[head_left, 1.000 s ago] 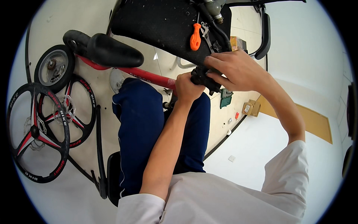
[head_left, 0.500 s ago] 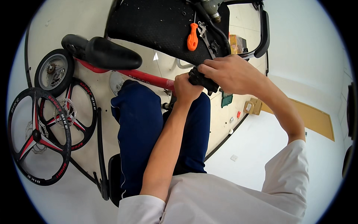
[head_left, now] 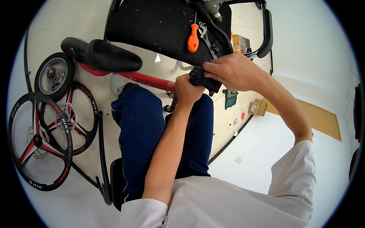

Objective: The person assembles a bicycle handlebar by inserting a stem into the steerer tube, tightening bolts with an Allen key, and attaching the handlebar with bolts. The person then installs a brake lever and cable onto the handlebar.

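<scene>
A red bike frame with a black saddle runs across in front of my knees. My left hand is closed round its right end. Directly beyond that grip, a lumpy black part sticks out at the frame's end; its exact kind is unclear. My right hand touches the black part's upper right side, thumb and fingers pinched together. Whatever lies between those fingertips is too small or hidden to make out.
A black chair seat ahead carries an orange-handled screwdriver, a wrench and dark metal parts. Several wheels, including a three-spoke wheel, lie at left. A green case and cardboard boxes are on the floor at right.
The view has shifted slightly. Both hands stay at the black part; my right fingers have changed their bend a little on its upper side.
</scene>
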Demonstrator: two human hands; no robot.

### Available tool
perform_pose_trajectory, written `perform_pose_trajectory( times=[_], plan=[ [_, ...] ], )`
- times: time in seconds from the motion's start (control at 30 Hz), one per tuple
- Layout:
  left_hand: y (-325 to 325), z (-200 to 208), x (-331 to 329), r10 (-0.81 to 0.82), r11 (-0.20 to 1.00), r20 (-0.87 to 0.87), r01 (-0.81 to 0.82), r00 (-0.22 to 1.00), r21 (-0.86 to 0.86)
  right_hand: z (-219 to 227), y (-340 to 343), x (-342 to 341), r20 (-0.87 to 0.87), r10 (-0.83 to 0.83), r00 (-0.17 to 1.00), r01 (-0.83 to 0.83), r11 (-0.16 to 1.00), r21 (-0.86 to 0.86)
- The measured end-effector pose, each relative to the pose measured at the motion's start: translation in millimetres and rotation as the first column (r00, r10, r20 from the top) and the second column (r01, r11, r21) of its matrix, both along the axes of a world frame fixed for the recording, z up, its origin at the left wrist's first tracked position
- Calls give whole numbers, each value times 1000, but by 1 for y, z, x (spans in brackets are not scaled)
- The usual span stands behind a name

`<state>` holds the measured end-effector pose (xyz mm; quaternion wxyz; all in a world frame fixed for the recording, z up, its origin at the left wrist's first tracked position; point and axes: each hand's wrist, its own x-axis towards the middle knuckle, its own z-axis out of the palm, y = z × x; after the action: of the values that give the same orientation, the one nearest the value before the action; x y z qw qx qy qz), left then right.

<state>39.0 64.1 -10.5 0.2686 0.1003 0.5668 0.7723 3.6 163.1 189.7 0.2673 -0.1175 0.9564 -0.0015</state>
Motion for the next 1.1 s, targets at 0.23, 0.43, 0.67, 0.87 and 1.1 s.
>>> perform_pose_trajectory(
  times=[0.23,0.43,0.67,0.87,1.1],
  plan=[
    [-1,-1,0,-18,1000,6,18,1000,-23,9,-11,-12,211,-126,969,97,985,142],
    [1,-8,3,-2,999,-39,0,999,-53,14,-5,-8,72,215,974,-223,966,129],
    [3,-8,4,9,999,-35,-10,999,-31,1,10,-12,73,419,905,-425,898,117],
    [2,-4,0,39,999,-37,-40,999,-21,-8,8,-6,91,181,979,-184,983,24],
    [1,-5,2,5,999,-22,-6,1000,-39,2,-1,-3,28,132,991,-133,990,40]
  ],
)
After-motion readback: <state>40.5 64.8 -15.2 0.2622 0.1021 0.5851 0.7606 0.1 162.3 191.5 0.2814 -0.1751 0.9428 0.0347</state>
